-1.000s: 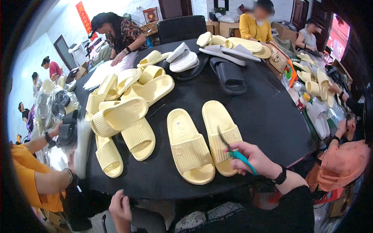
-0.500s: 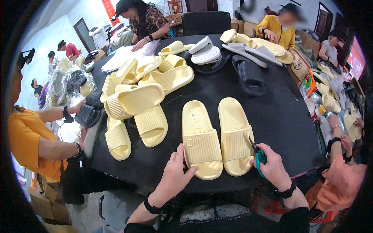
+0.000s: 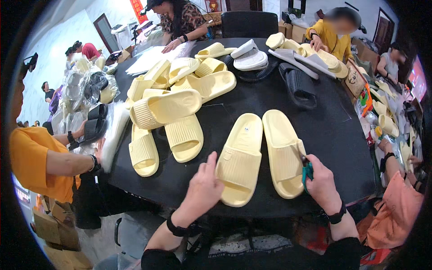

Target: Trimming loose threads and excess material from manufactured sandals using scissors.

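Observation:
Two pale yellow slide sandals lie side by side before me, the left sandal [image 3: 239, 162] and the right sandal [image 3: 284, 155], splayed into a V with their open ends nearest me. My left hand [image 3: 201, 186] is against the left sandal's outer edge, its index finger stretched upward and nothing enclosed in it. In my right hand [image 3: 323, 182], beside the right sandal's strap, is a pair of scissors with teal handles [image 3: 308, 174]. The scissors' blades are mostly hidden by my fingers and the strap's edge.
A heap of yellow slides [image 3: 168, 108] covers the left of the black table [image 3: 252, 96]. White slides [image 3: 250, 56] and black slides [image 3: 298, 85] lie further back. At left, a person in orange [image 3: 38, 157] handles black slides [image 3: 95, 121]; others work around the table.
Both sandals have turned, their strap ends spreading less evenly apart. My left thumb has come off the sandal's near end. The scissors' blades have dropped from view at the strap. The left person's black slides moved away.

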Demonstrator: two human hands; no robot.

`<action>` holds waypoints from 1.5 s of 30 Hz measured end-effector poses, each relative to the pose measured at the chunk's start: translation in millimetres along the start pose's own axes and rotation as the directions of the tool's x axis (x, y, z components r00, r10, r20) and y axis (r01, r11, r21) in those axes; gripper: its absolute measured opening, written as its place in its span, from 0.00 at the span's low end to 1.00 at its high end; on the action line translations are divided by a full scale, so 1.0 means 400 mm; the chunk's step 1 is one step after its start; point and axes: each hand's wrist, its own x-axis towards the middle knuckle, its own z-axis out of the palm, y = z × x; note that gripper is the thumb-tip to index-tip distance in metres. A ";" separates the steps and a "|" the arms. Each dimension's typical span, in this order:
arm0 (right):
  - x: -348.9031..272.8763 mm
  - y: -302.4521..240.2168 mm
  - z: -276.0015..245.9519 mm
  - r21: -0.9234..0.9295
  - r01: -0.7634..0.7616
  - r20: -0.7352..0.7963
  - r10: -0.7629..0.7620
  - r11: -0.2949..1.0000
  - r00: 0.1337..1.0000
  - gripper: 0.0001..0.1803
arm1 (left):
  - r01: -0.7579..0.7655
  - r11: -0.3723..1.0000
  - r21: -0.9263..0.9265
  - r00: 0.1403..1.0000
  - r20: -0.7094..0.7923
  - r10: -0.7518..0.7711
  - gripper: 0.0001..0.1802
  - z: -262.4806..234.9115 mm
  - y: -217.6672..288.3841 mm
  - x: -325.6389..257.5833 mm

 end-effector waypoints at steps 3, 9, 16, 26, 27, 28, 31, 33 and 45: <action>-0.006 0.016 -0.021 0.075 0.026 -0.194 -0.011 0.997 0.981 0.22 | 0.031 0.999 -0.042 0.990 -0.138 -0.037 0.31 -0.038 -0.050 0.006; -0.020 0.038 -0.078 0.049 0.206 -0.262 -0.187 0.977 0.947 0.27 | 0.111 0.970 -0.218 0.970 -0.187 -0.153 0.19 -0.086 -0.127 -0.001; -0.001 0.016 -0.107 0.066 0.477 0.082 -0.481 0.877 0.873 0.27 | 0.140 0.614 -0.777 0.960 -0.046 -0.277 0.14 -0.163 -0.196 0.057; 0.019 -0.027 -0.100 0.343 0.561 0.121 -0.628 0.753 0.769 0.24 | 0.211 0.626 -0.751 0.964 0.266 -0.006 0.11 -0.174 -0.115 0.130; 0.017 -0.027 -0.098 0.328 0.576 0.111 -0.636 0.749 0.763 0.23 | 0.199 0.644 -0.739 0.953 0.298 0.047 0.11 -0.168 -0.106 0.143; 0.013 -0.022 -0.096 0.315 0.578 0.096 -0.632 0.752 0.769 0.23 | 0.211 0.607 -0.766 0.951 0.304 0.053 0.11 -0.165 -0.091 0.153; 0.011 -0.018 -0.086 0.357 0.548 0.065 -0.605 0.757 0.794 0.23 | 0.194 0.691 -0.696 0.947 0.318 0.054 0.11 -0.150 -0.066 0.165; 0.007 -0.013 -0.082 0.369 0.531 0.055 -0.588 0.763 0.807 0.22 | 0.235 0.700 -0.674 0.949 0.316 -0.013 0.11 -0.143 -0.056 0.174; -0.046 0.091 -0.152 -0.015 0.155 -0.462 -0.145 0.988 0.875 0.21 | 0.038 0.864 -0.502 0.966 -0.201 -0.160 0.10 -0.200 -0.113 0.124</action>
